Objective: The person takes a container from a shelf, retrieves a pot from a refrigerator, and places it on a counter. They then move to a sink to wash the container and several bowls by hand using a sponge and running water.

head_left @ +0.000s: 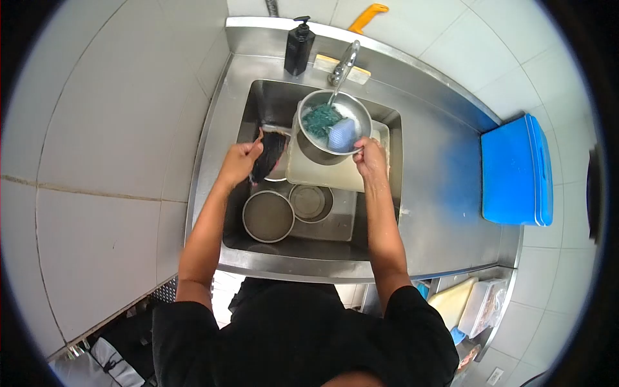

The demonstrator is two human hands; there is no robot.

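Observation:
My right hand [371, 157] grips the rim of a round steel bowl [312, 147], which it holds tilted under the tap [346, 63]. Water runs from the spout into it. Inside are a green scouring pad [321, 120], a blue-and-white cloth or sponge [342, 134] and white suds. My left hand [242, 161] pinches a thin, dark, floppy piece [269, 155] with reddish edges; its kind is not clear. Below that hand, two round metal tins [268, 217] [311, 203] lie in the sink. A pale cutting board [322, 171] lies under the bowl.
The steel sink [293, 253] is set into a steel counter [445, 187]. A black pump bottle [298, 48] and a yellowish bar [325, 62] stand behind it. An orange-handled tool [367, 18] is at the wall. A blue cooler box [516, 171] sits at right, plastic containers [480, 309] lower down.

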